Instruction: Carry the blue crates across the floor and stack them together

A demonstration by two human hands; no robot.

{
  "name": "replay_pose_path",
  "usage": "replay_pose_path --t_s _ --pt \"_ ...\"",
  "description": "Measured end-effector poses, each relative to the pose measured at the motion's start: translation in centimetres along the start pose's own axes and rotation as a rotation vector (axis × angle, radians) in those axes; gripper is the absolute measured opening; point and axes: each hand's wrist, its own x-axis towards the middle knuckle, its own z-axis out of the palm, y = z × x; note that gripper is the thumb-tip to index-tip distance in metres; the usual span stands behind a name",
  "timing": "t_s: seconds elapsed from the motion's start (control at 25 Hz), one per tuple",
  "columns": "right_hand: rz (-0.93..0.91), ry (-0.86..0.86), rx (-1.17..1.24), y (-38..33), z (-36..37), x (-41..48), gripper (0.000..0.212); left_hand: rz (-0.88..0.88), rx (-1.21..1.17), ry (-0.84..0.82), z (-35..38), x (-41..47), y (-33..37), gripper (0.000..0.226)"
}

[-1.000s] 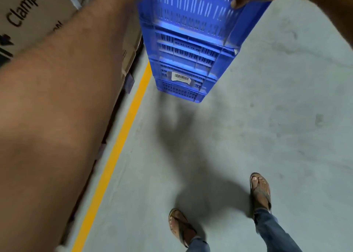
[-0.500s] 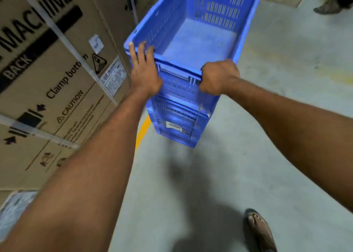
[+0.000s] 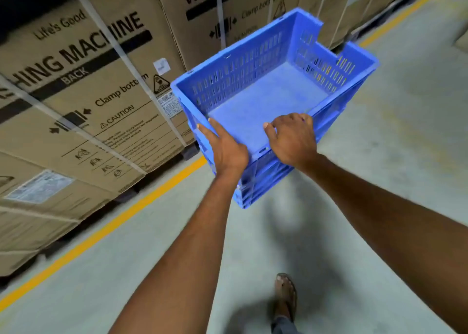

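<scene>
Beside the boxes (image 3: 101,92) I hold the empty crate (image 3: 266,100) at its near rim, left hand (image 3: 225,151) round the corner, right hand (image 3: 291,138) curled over the edge; it seems stiff, light and a little smooth, so I judge the rim the best hold.

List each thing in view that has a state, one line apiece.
blue crate stack: top crate empty, tilted; floor contact unclear.
left hand: grips the near left corner of the rim.
right hand: fingers curled over the near rim.
cardboard boxes: closed, strapped, standing behind the yellow line.
sandalled foot: on the floor.
</scene>
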Motion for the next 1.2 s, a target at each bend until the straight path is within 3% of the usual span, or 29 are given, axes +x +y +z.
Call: replay_pose_path --t_s 0.16,0.24,0.32,0.4,0.48,0.64,0.76,0.88,1.0,1.08,1.16,1.2 --pt "-0.165 -0.1 -0.108 3.0 1.0 1.5 0.055 0.055 0.144 0.067 1.6 -1.4 -0.2 0.089" --pt "-0.22 -0.164 -0.112 3.0 0.9 2.1 0.058 -0.039 0.227 0.09 1.4 -1.2 0.2 0.089" --pt "-0.259 -0.291 0.007 3.6 0.2 2.5 0.051 -0.1 0.402 0.182 1.6 -1.4 1.5 0.081" --pt "-0.308 -0.468 0.141 4.6 -0.4 3.7 0.046 0.019 0.558 0.272 3.2 -2.5 3.1 0.066" --pt "-0.331 -0.567 0.234 6.6 -1.1 5.2 0.045 0.071 0.558 0.231 6.0 -3.8 4.1 0.058" --pt "-0.333 -0.289 0.089 13.4 -0.5 6.8 0.053 -0.105 0.488 0.192 9.4 -5.1 4.1 0.053" --pt "-0.46 -0.259 0.144 14.5 0.5 7.9 0.052 -0.249 0.406 0.233 9.3 -3.5 4.4 0.052" --pt "-0.53 -0.357 0.134 14.4 1.0 9.2 0.048 -0.301 0.395 0.308 9.9 -3.3 4.9 0.047" --pt "-0.556 -0.417 0.118 14.8 0.5 9.9 0.049 -0.416 0.401 0.22 9.7 -3.2 6.2 0.055" --pt "-0.586 -0.554 0.158 15.1 -0.6 9.7 0.047 -0.541 0.357 0.165 9.7 -3.9 8.2 0.062" --pt "-0.63 -0.613 0.236 16.7 -2.3 9.0 0.046 -0.544 0.397 0.219 10.6 -5.8 10.4 0.066" --pt "-0.617 -0.558 0.319 18.1 -3.7 8.6 0.047 -0.488 0.444 0.296 11.6 -7.3 11.3 0.066"
